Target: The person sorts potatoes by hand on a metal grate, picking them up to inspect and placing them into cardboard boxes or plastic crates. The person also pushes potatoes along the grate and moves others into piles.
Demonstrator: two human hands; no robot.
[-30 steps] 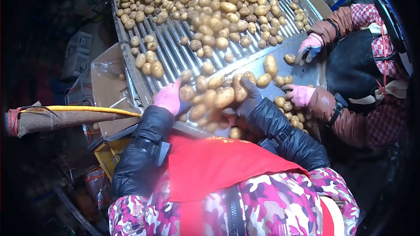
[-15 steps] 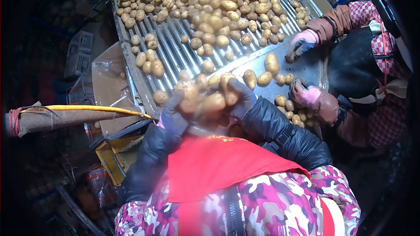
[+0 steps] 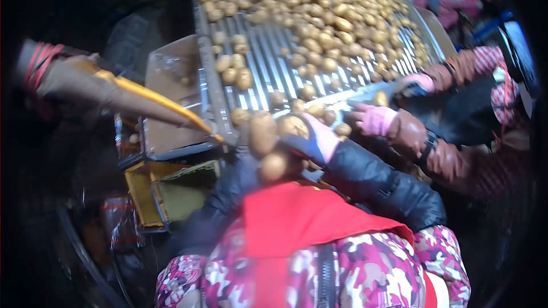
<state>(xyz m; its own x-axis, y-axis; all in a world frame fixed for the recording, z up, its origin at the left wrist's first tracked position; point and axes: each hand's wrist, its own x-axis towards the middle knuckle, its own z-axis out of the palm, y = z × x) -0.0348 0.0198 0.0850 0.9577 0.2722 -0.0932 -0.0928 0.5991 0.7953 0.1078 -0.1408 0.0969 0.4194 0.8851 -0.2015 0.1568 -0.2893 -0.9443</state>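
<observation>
Several potatoes are gathered between my two gloved hands, just in front of the red apron. My left hand (image 3: 244, 151), dark and smeared by motion, is closed around the left side of a large potato (image 3: 263, 134). Below it a rounder potato (image 3: 273, 167) shows between the hands. My right hand (image 3: 317, 141), in a pink and dark glove, is wrapped round another potato (image 3: 293, 127). Loose potatoes (image 3: 240, 116) lie just beyond my hands at the near end of the metal roller rack (image 3: 260, 71). My fingertips are partly hidden.
A large heap of potatoes (image 3: 319, 17) covers the far part of the rack. At right, a co-worker's gloved hands (image 3: 377, 120) are over the metal tray, near a potato (image 3: 381, 98). A wrapped pole (image 3: 131, 94) juts in from the left, above a cardboard box (image 3: 174, 74) and a yellow crate (image 3: 145, 194).
The view has swung, so the rack appears farther right. My hands still hold potatoes, and my right hand has turned to show its pink back. The co-worker's nearer hand has opened out and moved.
</observation>
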